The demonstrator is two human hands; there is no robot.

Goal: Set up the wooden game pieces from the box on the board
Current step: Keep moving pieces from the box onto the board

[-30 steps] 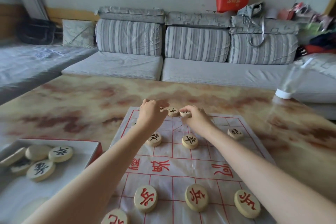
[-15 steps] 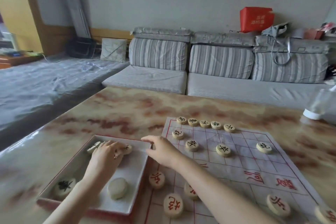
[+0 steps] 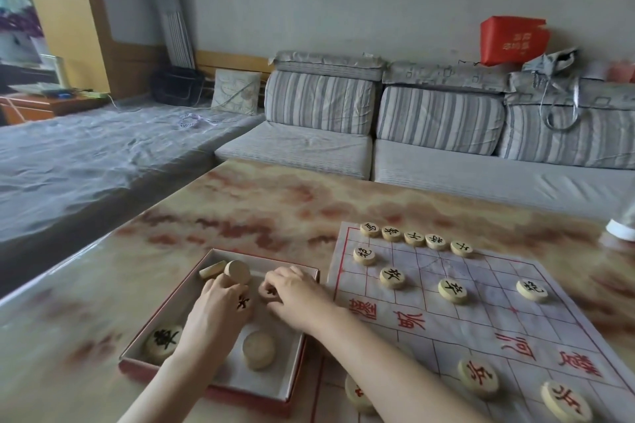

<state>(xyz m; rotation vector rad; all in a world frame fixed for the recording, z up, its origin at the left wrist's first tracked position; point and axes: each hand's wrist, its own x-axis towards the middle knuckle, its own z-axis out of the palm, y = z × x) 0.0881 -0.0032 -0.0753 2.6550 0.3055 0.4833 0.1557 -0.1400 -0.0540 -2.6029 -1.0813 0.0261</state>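
A shallow red-edged box (image 3: 220, 391) lies on the marble-patterned table, left of the paper board (image 3: 481, 316) with its red grid. Both hands are inside the box. My left hand (image 3: 216, 309) curls over a wooden piece with a black character (image 3: 244, 303). My right hand (image 3: 299, 295) pinches another black-marked piece (image 3: 269, 292) at its fingertips. Loose in the box lie a black-marked piece (image 3: 161, 342), a blank-faced one (image 3: 258, 349) and two tilted ones (image 3: 237, 272) at the far end. Several black pieces (image 3: 414, 238) line the board's far row; red pieces (image 3: 477, 377) sit near me.
A clear bottle's white base (image 3: 622, 229) stands at the table's right edge. A grey striped sofa (image 3: 436, 134) runs behind the table, and a covered bench (image 3: 86, 154) to the left. The table's left edge (image 3: 68, 271) drops off beside the box.
Both hands have come back from the board's far row to the box. The view has turned left. Since half a second ago my right hand has moved from the box's rim into it.
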